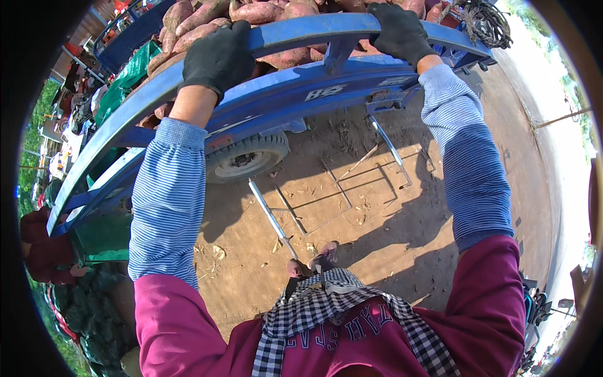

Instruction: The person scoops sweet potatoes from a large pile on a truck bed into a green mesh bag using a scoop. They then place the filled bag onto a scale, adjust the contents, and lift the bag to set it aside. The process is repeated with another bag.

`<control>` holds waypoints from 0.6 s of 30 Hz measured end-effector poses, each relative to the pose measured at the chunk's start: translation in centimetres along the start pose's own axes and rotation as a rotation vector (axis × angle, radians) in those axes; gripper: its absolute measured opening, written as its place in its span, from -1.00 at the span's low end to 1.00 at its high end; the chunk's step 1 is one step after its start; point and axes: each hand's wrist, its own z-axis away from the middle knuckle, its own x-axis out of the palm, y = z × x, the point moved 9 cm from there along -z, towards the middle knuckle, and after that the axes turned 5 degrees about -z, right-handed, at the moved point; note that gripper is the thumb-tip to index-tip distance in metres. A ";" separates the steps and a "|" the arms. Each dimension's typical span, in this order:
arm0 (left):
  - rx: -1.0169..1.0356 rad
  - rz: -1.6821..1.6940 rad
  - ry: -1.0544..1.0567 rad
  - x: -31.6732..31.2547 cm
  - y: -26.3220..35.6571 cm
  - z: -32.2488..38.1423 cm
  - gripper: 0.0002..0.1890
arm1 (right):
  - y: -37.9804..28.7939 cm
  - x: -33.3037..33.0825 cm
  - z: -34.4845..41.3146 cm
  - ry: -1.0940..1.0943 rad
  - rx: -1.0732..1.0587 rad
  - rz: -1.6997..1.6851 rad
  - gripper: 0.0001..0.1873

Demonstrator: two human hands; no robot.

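Note:
Gloved in black, my left hand (219,61) is closed over the blue metal top rail (311,29) of a cargo bed. Farther right, my right hand (400,35) wraps the same rail, also in a black glove. Just behind the rail lies a heap of reddish sweet potatoes (256,13), some showing through the gap beneath it. Below that gap is the blue side panel (287,89) of the vehicle, which bears white writing. My fingertips on the far side of the rail are partly hidden.
A coiled rope (485,23) hangs at the rail's right end. Under the bed are a tyre (247,158) and a metal frame (268,207) near my feet. Green sheeting (127,77) lies by the heap. At left, another person (47,249) is beside dark green sacks (94,311).

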 end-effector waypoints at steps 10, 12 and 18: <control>0.177 0.237 -0.305 -3.6 7.4 10.5 -0.52 | -4.2 -3.7 12.5 -0.023 0.082 0.012 -0.57; 0.214 0.237 -0.345 -3.6 9.0 12.6 -0.50 | -5.0 -4.0 15.1 -0.016 0.096 0.016 -0.56; 0.245 0.229 -0.266 -4.1 11.0 15.3 -0.58 | -6.5 -4.7 18.6 0.103 0.059 0.014 -0.55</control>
